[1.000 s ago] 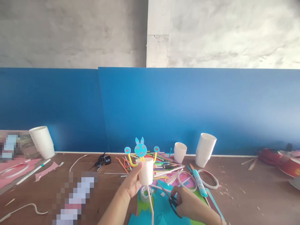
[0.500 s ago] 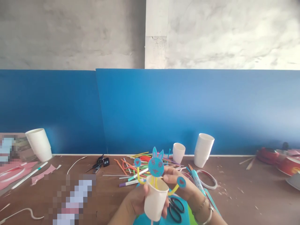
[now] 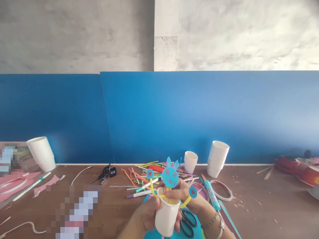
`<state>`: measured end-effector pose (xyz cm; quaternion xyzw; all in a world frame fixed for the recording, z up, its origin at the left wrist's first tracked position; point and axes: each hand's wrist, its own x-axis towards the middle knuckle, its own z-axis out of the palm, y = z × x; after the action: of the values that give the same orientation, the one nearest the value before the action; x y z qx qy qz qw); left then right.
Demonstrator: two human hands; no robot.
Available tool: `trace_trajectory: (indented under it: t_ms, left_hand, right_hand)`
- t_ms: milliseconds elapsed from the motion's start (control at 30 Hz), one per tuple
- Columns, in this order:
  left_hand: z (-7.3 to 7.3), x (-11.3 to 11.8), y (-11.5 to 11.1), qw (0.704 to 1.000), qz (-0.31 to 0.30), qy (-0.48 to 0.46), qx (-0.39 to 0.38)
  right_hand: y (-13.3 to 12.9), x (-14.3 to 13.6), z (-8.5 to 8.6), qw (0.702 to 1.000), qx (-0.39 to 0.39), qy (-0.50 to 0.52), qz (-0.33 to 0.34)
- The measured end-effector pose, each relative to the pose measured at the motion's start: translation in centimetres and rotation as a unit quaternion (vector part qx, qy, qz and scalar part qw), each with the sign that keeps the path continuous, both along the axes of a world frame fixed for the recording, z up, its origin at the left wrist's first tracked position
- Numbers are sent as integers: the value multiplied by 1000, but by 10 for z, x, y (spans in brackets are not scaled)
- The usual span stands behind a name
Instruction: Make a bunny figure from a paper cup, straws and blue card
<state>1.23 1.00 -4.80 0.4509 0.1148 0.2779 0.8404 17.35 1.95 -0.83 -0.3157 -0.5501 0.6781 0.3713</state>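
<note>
Left hand (image 3: 149, 214): fingers closed around paper cup (image 3: 166, 215). Right hand (image 3: 183, 194): fingertips apparently pinching straws (image 3: 168, 196), just below rabbit cutout (image 3: 170, 177).

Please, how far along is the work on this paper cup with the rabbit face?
Done, it seems: the rabbit face has ears and drawn features; two heart discs top yellow straws. In hand: the left hand holds the cup; the right hand has fingers just below the face. Remaining: perhaps only settling the face, since the scissors lie unheld; I cannot be sure.
</note>
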Motion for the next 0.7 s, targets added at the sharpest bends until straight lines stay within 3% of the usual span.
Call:
trace_trajectory:
  t_ms: [167,300,400,500,600,700]
  left_hand:
    - [4,-3,0,1000,25,8,0]
    - [8,-1,1,992,122,26,8]
    - [1,2,7,977,209,47,17]
    - [-10,6,14,967,248,56,0]
    - [-11,8,14,969,241,56,-15]
    - [0,5,8,981,186,52,8]
  right_hand:
    - [1,-1,-1,999,34,2,-17]
    - [0,1,3,1000,20,0,-23]
    - [-1,3,7,999,20,-5,-28]
    - [-1,4,10,999,31,-7,-24]
    - [-1,5,12,999,27,-11,-18]
    - [-2,6,14,1000,8,-13,-1]
